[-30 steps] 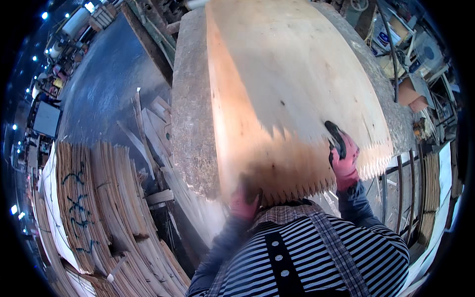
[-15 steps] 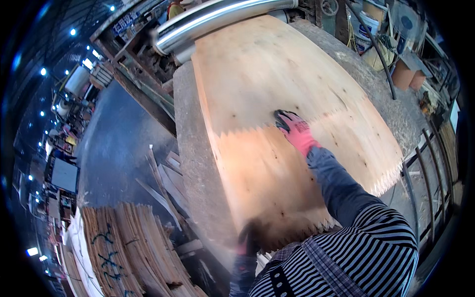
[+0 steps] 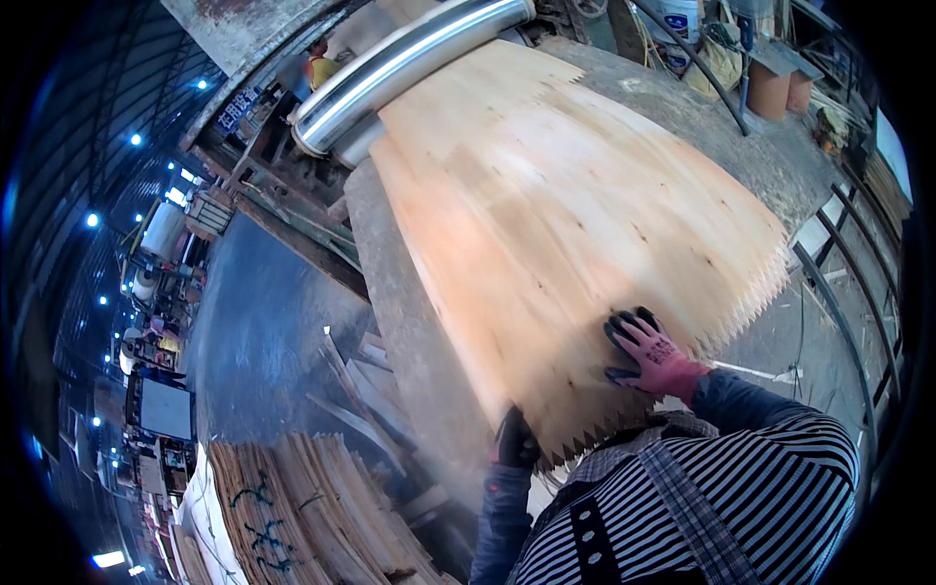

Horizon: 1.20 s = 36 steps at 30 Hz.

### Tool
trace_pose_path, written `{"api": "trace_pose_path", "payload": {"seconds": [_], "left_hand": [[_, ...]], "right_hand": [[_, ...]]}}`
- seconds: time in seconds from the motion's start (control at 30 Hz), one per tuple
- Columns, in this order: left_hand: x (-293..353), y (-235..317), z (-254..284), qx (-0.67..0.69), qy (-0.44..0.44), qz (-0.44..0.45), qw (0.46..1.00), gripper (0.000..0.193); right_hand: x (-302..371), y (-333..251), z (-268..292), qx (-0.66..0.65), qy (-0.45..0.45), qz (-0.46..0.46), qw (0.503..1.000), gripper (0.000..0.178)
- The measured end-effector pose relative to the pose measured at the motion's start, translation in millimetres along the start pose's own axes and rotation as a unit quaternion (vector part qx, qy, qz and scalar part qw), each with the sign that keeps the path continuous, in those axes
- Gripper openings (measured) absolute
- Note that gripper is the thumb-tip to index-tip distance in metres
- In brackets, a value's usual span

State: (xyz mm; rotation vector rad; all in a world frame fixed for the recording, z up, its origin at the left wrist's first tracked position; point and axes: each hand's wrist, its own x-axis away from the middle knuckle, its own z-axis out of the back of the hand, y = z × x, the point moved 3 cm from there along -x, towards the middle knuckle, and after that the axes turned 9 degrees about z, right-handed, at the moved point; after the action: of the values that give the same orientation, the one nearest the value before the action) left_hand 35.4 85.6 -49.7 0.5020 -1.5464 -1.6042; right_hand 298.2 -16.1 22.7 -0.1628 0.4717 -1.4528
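Note:
A large sheet of thin wood veneer (image 3: 546, 234) with jagged ends lies before me, reaching toward a shiny metal roller (image 3: 409, 73) at the far end. Near the roller, the jagged end of another veneer sheet (image 3: 487, 73) rests on top. My right hand (image 3: 658, 359), in a pink and black glove, presses flat on the near part of the large sheet with fingers spread. At that sheet's near left corner is my left hand (image 3: 517, 441), in a dark glove, closed around the edge; its fingers are partly hidden.
A worn grey tabletop (image 3: 395, 283) supports the veneer. At lower left stands a stack of veneer sheets (image 3: 312, 512) with blue-green marks. Wood scraps (image 3: 356, 400) lie beside the table. Metal bars (image 3: 858, 263) and a white bucket (image 3: 680, 21) are to the right. Another person (image 3: 320, 68) is beyond the roller.
The upper veneer sheet has slid away toward the roller. My right hand has come back toward me, and my left hand is now at the near left corner. The view has shifted.

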Motion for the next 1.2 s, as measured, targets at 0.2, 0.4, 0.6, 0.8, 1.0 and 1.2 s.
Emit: {"api": "trace_pose_path", "payload": {"seconds": [0.2,0.4,0.6,0.8,1.0,1.2], "left_hand": [[-3.8,101.4,-35.0,0.150,-0.018,0.008,0.989,0.029],[15.7,137.9,-49.1,-0.001,0.049,-0.144,0.988,0.044],[30.6,-7.5,12.5,-0.388,0.184,-0.187,0.883,0.054],[22.3,21.1,-31.0,-0.099,0.087,0.042,0.990,0.057],[20.5,3.0,-23.4,0.019,0.152,0.110,0.982,0.055],[26.3,17.3,-20.4,-0.109,0.258,0.069,0.957,0.059]], "right_hand": [[64.3,-26.7,-4.0,-0.016,-0.043,0.067,0.997,0.070],[62.5,-28.6,-4.2,0.001,0.090,0.045,0.995,0.054],[22.0,-32.9,49.3,-0.002,0.129,0.066,0.989,0.052],[-53.5,9.8,55.9,-0.033,0.194,0.025,0.980,0.046],[-137.3,48.2,31.9,-0.005,0.211,0.045,0.977,0.042],[-208.3,100.4,-26.9,0.090,0.174,-0.023,0.980,0.043]]}}
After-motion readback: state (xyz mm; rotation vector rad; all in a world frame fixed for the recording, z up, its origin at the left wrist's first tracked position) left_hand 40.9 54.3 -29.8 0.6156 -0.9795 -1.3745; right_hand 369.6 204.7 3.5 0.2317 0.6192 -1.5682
